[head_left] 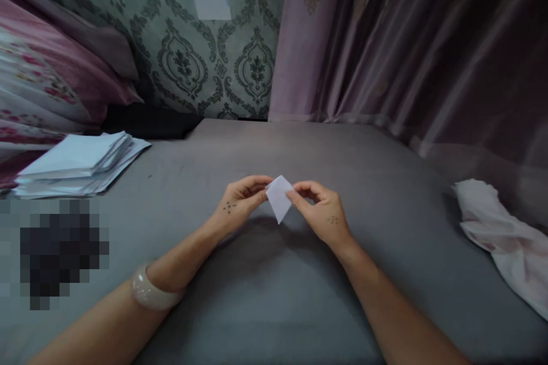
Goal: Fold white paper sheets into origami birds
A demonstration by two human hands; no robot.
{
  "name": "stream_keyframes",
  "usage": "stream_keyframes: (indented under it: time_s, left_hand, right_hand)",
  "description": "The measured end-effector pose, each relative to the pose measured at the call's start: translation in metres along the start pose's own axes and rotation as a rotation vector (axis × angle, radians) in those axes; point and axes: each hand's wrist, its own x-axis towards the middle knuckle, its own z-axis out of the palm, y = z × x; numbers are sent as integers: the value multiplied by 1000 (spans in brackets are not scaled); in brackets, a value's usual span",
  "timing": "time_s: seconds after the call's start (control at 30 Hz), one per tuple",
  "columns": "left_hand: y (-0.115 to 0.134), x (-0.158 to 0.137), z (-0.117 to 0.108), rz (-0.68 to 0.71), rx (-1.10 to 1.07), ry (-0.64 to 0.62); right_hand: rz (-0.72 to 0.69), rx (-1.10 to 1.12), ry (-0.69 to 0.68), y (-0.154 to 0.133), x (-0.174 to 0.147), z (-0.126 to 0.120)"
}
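White folded paper (278, 201) is held above the grey surface (257, 319), its sides pinched by your left hand (238, 199) and right hand (324, 208). Uneven pulling could tear it or skew its folds; a loosened grip might let it spring open or drop.

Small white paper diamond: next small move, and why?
Perhaps ease the right hand down the lower right edge of the small white paper diamond, with the left hand steadying it: both hands pinch it near its side corners, while its lower tip is untouched.
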Motion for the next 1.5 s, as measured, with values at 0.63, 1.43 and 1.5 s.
stream_keyframes:
  time_s: [0.63, 1.43, 1.5]
  left_hand:
    - [-4, 2, 2, -357, -213, 9]
    - [2, 4, -1, -651, -485, -105]
    - [0, 2, 1, -535, -356, -74]
  right_hand:
    - [486, 467, -125, 2, 1, 1]
    - [153, 123, -154, 10, 0, 5]
    - [193, 136, -130, 8, 1, 4]
